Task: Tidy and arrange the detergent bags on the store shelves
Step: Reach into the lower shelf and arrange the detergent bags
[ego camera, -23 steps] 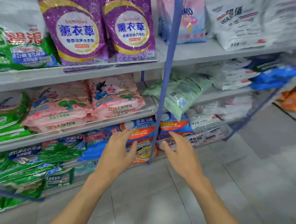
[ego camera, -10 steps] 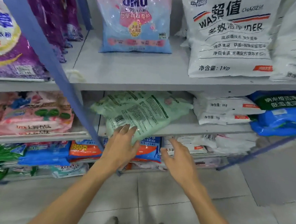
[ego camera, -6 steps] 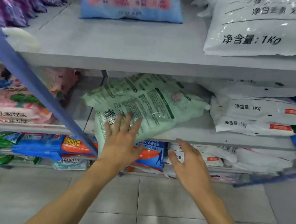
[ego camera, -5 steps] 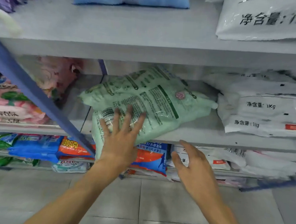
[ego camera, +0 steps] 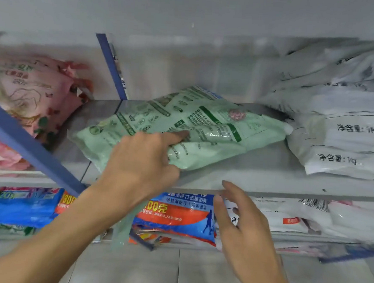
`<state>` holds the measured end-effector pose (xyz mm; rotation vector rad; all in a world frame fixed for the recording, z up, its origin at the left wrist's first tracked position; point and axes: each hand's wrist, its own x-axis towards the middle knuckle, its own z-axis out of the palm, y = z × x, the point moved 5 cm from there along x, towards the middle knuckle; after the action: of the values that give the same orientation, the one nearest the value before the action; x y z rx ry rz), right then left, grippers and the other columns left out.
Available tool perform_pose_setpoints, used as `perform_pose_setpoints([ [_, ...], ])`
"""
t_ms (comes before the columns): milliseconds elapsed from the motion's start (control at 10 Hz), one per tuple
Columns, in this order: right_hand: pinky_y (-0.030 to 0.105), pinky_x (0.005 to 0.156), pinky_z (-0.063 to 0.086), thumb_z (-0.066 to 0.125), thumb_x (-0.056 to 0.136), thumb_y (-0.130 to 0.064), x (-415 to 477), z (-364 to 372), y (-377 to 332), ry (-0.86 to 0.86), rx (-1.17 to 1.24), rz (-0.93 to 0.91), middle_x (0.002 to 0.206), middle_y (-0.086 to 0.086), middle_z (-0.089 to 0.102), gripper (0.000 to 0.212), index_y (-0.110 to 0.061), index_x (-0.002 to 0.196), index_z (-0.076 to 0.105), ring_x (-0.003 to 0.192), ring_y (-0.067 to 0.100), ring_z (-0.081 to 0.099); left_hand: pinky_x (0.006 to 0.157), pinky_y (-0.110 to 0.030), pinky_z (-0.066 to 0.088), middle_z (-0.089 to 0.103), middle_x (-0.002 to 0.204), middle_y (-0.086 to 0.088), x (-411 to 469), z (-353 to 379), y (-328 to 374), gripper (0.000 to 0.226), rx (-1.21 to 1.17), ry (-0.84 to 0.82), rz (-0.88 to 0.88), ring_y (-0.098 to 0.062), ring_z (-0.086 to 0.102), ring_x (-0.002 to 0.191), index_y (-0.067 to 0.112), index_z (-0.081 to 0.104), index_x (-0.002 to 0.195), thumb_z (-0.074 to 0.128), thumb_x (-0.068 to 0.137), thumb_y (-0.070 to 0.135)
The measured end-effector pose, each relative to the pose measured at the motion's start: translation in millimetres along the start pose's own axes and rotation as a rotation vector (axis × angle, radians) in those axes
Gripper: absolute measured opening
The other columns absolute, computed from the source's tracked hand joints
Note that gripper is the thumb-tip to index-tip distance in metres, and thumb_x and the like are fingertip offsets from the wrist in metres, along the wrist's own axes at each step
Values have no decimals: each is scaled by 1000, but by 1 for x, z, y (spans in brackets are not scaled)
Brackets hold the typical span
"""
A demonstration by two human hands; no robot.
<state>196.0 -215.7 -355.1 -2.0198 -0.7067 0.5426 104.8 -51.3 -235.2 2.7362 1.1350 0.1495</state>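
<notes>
A pale green detergent bag with dark green print is lying flat and askew on the grey middle shelf, its near corner overhanging the front edge, back panel facing up

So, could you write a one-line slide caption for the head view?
Left hand presses the pale green detergent bag on the grey shelf; right hand open below.

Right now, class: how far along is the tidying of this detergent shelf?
Done: the white bags lie stacked at the right. In hand: the left hand rests on the crooked green bag, part of it hanging over the shelf edge; the right hand hovers open below. Left: straightening it, plus the jumbled pink bags.
</notes>
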Motion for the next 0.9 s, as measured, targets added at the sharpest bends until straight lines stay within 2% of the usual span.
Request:
perform_pose_setpoints([
  [100, 2, 86, 43, 50, 100, -48, 15, -1, -5, -7, 181, 46, 117, -30, 61, 32, -46, 131, 55, 109, -15, 55, 63, -25, 52, 77, 97, 14, 8, -13, -11, 82, -260, -44, -111, -12, 64, 69, 67, 56, 126, 67, 69, 9],
  [200, 25, 102, 50, 54, 100, -47, 31, 2, -3, -58, 323, 153, 118, -22, 66, 30, -44, 130, 56, 108, 1, 66, 70, -32, 61, 79, 88, 12, 5, -28, -20, 67, -700, -128, -162, -21, 76, 78, 50, 78, 99, 76, 66, -8],
  [300, 40, 102, 55, 58, 97, -49, 40, 6, -8, -117, 494, 276, 118, -9, 71, 42, -31, 135, 58, 96, 12, 74, 78, -23, 60, 80, 96, -1, 13, -24, -34, 42, -884, -310, -108, -15, 76, 92, 5, 76, 114, 76, 74, -6],
  [400, 35, 94, 58, 63, 78, -65, 46, 8, -18, -184, 599, 308, 115, -5, 72, 59, -27, 123, 63, 97, 10, 74, 87, 14, 16, 59, 132, 36, 10, -24, -11, 50, -1178, -703, 274, 24, 47, 120, 7, 45, 146, 48, 99, -11],
  [500, 33, 82, 57, 68, 75, -72, 40, 14, -25, -270, 705, 338, 112, -5, 76, 65, -22, 117, 70, 98, 9, 74, 90, 12, 20, 58, 146, 4, 3, 23, -57, 98, -1479, -1096, 105, 18, 48, 124, 2, 26, 154, 83, 74, -1],
  [600, 21, 57, 54, 68, 78, -54, 31, 7, -34, -262, 832, 312, 92, 0, 78, 52, -14, 111, 71, 74, 9, 74, 60, -11, 52, 51, 133, -39, -17, 34, -78, 152, -1408, -620, -276, -14, 75, 95, -15, 38, 134, 102, 0, 17],
  [700, 28, 67, 54, 77, 64, -51, 39, -12, -38, -164, 688, 227, 98, -2, 80, 61, -21, 116, 70, 81, 12, 77, 43, -22, 46, 63, 87, -49, -30, 42, -81, 97, -1266, -671, -370, -18, 77, 77, -29, 60, 103, 101, 18, -2],
  [800, 26, 68, 54, 85, 70, -36, 48, -16, -45, -116, 672, 184, 97, -9, 80, 52, -25, 118, 68, 80, 10, 77, 58, -17, 54, 68, 67, -33, -35, 54, -92, 112, -1350, -537, -414, -9, 74, 62, -22, 61, 109, 105, 12, 14],
  [900, 12, 54, 52, 88, 73, -25, 43, -9, -53, -61, 691, 155, 89, -20, 77, 43, -27, 110, 67, 73, -2, 74, 83, -39, 59, 77, 98, -21, -41, 52, -94, 46, -1319, -309, -645, -31, 77, 87, 7, 71, 116, 84, 77, 27],
])
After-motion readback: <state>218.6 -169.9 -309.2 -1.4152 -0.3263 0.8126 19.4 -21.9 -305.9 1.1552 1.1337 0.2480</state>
